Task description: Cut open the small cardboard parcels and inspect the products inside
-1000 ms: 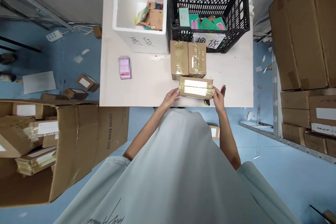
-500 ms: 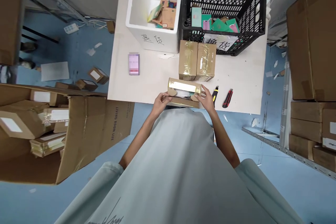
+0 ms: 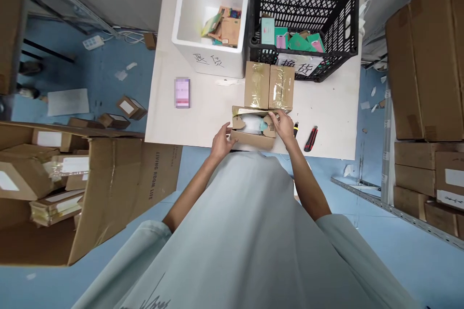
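Observation:
A small cardboard box (image 3: pixel 253 139) lies at the near edge of the white table (image 3: pixel 203 120), its flaps lifted and a pale wrapped item (image 3: pixel 252 123) showing inside. My left hand (image 3: pixel 222 139) grips the box's left end. My right hand (image 3: pixel 283 125) holds the right-hand flap, fingers curled over it. Two taped cardboard parcels (image 3: pixel 268 86) stand side by side just behind the open box.
A white foam bin (image 3: pixel 208 55) and a black plastic crate (image 3: pixel 308 65), both holding small packets, sit at the table's far side. A pink phone (image 3: pixel 181 92) lies to the left; two utility knives (image 3: pixel 311 138) to the right. Cardboard boxes crowd both sides of the floor.
The taped box was pulled toward the table's near edge and its top flaps were opened, showing the wrapped item inside. My right hand moved from the box's end to the flap.

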Demonstrator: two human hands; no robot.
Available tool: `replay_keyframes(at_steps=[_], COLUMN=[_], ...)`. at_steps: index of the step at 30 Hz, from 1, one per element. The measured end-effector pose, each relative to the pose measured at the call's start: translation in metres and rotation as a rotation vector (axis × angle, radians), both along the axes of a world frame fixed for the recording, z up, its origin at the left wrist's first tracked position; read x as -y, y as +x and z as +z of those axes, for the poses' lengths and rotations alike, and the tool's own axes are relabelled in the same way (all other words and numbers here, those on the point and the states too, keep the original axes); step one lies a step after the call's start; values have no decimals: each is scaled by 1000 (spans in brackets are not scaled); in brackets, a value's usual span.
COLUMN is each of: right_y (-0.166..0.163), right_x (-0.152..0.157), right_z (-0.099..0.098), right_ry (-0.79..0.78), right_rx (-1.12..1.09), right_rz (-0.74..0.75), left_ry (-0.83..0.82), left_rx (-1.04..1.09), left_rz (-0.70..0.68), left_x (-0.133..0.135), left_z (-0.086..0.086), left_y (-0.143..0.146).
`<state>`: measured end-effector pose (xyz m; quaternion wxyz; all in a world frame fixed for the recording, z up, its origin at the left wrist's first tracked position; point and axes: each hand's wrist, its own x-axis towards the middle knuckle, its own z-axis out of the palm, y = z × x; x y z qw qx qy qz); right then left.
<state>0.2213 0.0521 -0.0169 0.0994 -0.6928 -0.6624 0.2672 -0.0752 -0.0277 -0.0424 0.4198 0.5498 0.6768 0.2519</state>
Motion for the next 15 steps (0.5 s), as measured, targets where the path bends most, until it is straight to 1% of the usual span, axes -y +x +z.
replay_keyframes(at_steps=[2,4,7,9,12,15], right_y=[-2,-3,1,4,8,10], right_x=[-4,-5,-1,3,9,14], right_z=[-1,-2,-5,-6,-11,-19], right_ry=[6,14,28,39,33,31], right_rx=[59,74,11,-64,-136,-161], right_rz=[-10,-11,4,17,5,-24], left_ry=[-27,-62,-83,-42,65,134], left_rx=[-24,-39,-63,-88,-114,-170], left_rz=[-30,-27,-1,-31,-161,-342], left_x=[-6,-11,-24,-40,-70,-95], left_z=[4,7,9,8,5,7], left_y=[-2,-4,-9,-13,-16,-16])
